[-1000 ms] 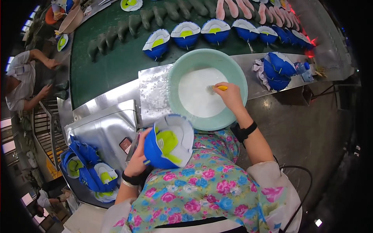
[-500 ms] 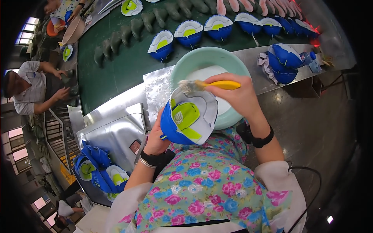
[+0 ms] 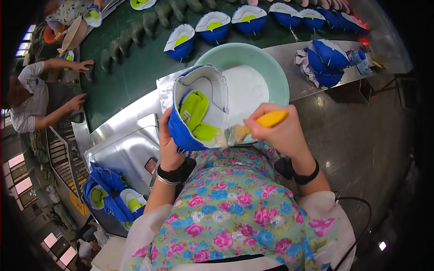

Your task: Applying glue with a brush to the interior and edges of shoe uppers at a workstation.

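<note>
- Left hand (image 3: 171,151) is clamped on a blue shoe top (image 3: 199,108), gripping it by the left side, white and lime inside facing up. Some fingers are hidden behind it.
- Right hand (image 3: 280,131) is closed round the yellow handle of a brush (image 3: 239,133). Bristles are blurry, right at the shoe top's near rim on the right; can't tell how firmly they're touching.
- So the hands are apart, shoe top between them, held up in front of the flowery apron (image 3: 235,198) and covering the near left part of a green basin (image 3: 277,86).
- White liquid (image 3: 251,86) in the basin.
- Far side: a row of blue shoe tops (image 3: 212,27) on the green table (image 3: 131,81), with dark foot shapes (image 3: 150,25) behind, toward the left.
- Right: stacked blue shoe tops (image 3: 325,63) beside a plastic bottle (image 3: 356,56).
- Near left: a blue pile (image 3: 110,180) and a phone (image 3: 150,165) on metal.
- Far left: a co-worker (image 3: 34,101), hands by the table's edge.
</note>
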`<state>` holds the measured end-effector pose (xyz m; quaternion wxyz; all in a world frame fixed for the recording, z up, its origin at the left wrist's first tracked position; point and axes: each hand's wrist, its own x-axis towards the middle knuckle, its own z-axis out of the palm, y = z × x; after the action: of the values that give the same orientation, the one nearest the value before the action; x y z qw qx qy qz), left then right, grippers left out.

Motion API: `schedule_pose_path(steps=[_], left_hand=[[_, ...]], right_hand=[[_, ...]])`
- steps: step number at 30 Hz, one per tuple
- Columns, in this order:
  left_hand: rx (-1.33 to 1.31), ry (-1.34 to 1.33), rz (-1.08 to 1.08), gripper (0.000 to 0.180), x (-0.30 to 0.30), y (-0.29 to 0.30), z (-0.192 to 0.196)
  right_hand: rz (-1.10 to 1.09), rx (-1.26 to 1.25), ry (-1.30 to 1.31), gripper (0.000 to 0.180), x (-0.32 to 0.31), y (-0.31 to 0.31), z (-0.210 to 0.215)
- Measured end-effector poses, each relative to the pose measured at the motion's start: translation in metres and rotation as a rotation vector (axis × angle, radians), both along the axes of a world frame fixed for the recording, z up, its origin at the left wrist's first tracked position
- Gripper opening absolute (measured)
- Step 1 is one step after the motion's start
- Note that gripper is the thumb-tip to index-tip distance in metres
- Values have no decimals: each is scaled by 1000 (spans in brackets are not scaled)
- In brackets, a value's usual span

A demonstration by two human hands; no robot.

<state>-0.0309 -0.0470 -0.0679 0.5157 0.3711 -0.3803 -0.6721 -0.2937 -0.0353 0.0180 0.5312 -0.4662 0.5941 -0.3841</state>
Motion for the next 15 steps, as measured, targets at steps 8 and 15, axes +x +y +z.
schedule_pose_path(steps=[8, 15], left_hand=[[471, 239, 109, 54, 10, -10, 2], [342, 216, -309, 47, 10, -3, -19]], right_hand=[[-130, -363, 219, 10, -17, -39, 3], [608, -631, -154, 17, 51, -65, 33]])
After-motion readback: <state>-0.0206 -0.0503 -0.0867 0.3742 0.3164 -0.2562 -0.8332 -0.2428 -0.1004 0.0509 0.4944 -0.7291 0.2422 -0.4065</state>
